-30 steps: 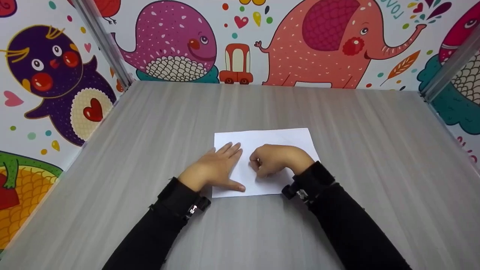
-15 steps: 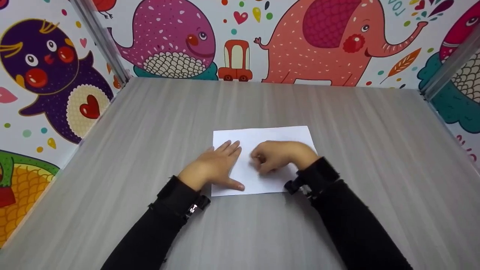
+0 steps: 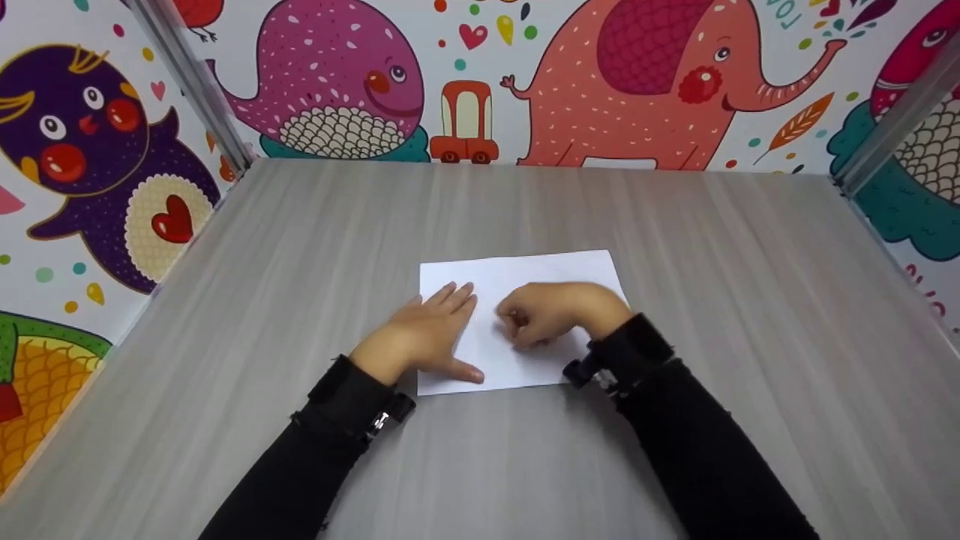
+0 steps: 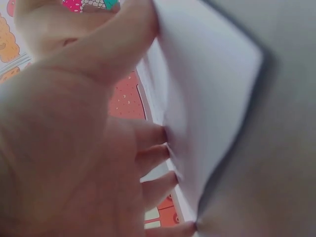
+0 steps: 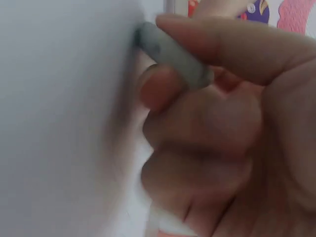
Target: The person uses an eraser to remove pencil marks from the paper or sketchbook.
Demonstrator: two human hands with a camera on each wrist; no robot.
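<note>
A white sheet of paper (image 3: 540,268) lies on the table in the head view. My left hand (image 3: 421,336) rests on its left part, fingers straight and spread, thumb out toward the near edge. In the left wrist view those fingertips touch the paper (image 4: 217,84). On the right half of the sheet is my right hand (image 3: 553,309), its fingers curled. The right wrist view shows thumb and fingers pinching a small whitish stub, apparently an eraser (image 5: 172,53). Its darkened end meets the paper's surface. In the head view the hand hides this eraser.
A grey wood-grain table (image 3: 360,217) surrounds the sheet. Behind it and along the sides stand panels printed with cartoon animals (image 3: 645,97), with metal corner posts (image 3: 195,86). Each wrist wears a black strap with a small camera (image 3: 589,371).
The right hand shifts slightly back and forth over the paper, still pinching. My left hand keeps its place on the sheet. The whole head view has shifted a little.
</note>
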